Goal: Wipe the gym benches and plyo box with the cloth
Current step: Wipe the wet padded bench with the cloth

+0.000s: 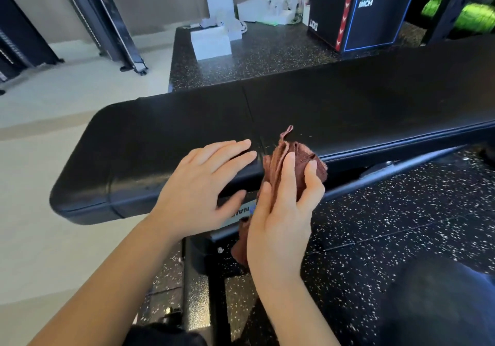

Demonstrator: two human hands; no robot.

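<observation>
Our right hand (pixel 281 211) has its fingers (pixel 312 179) curled around the bunched brown cloth (pixel 297 158) at the black bench (pixel 187 120) pad's near edge. Our left hand (pixel 198 187) lies flat beside it, fingers spread and holding nothing. The plyo box (pixel 367 8) stands well behind.

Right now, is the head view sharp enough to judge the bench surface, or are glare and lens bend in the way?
Head view: the cloth and both hands are sharp; soft sheen runs along the bench pad's near edge, no harsh glare. Wide-angle bend curves the bench and tilts the plyo box at the top. Light is even, shadows faint.
</observation>
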